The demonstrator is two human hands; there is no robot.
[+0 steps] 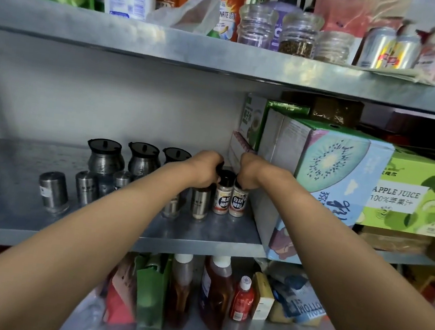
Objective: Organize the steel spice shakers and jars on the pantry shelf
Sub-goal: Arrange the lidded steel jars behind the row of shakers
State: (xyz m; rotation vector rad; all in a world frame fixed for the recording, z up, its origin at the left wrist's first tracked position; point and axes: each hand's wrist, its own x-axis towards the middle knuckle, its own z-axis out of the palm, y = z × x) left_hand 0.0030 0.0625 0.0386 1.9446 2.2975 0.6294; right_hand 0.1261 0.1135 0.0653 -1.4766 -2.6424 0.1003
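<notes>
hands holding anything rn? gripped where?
Left hand grips the steel shaker by its top; right hand grips the white-pepper bottle by its cap.

Galvanised-looking metal shelf [216,236], dull grey, mottled, faintly reflective. At nine o'clock of centre, brushed steel shakers [53,191] with a satin sheen; behind them at ten o'clock, steel pots [105,158] capped in glossy black plastic. At centre, clear plastic pepper bottles [223,193], paper labels, shiny black caps. At three o'clock, printed cardboard cartons [330,173], semi-gloss. At twelve o'clock, transparent ribbed jars [256,28], glass or plastic unclear.
</notes>
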